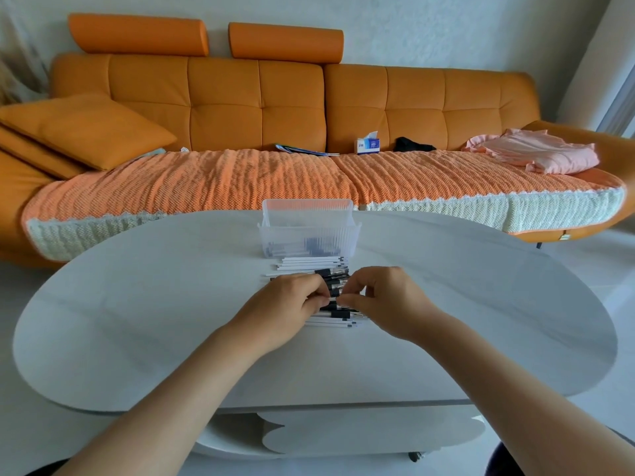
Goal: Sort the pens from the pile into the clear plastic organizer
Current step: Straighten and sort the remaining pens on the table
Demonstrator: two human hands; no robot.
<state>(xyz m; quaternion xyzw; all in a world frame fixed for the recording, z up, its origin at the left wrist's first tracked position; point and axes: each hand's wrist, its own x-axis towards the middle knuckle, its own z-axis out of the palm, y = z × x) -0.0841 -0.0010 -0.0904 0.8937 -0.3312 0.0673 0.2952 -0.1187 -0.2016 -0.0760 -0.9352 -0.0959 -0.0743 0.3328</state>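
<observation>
Table (137, 321), one organizer (309, 231), two hands (285, 304) (388, 304) pinching pens (309, 266)

The middle of the pen pile (309, 264) lies under the left hand (281, 307) and right hand (388, 304), so the pens cannot be counted. The fingertips of both hands curl in over one spot. Each grip seems to pinch something there, but what it closes on is hidden. Dark shapes inside the clear organizer (307, 231) are blurred by its ribbed wall. Both forearms run off the lower edge. The print on the tissue box (367, 145) is too small to read.
</observation>
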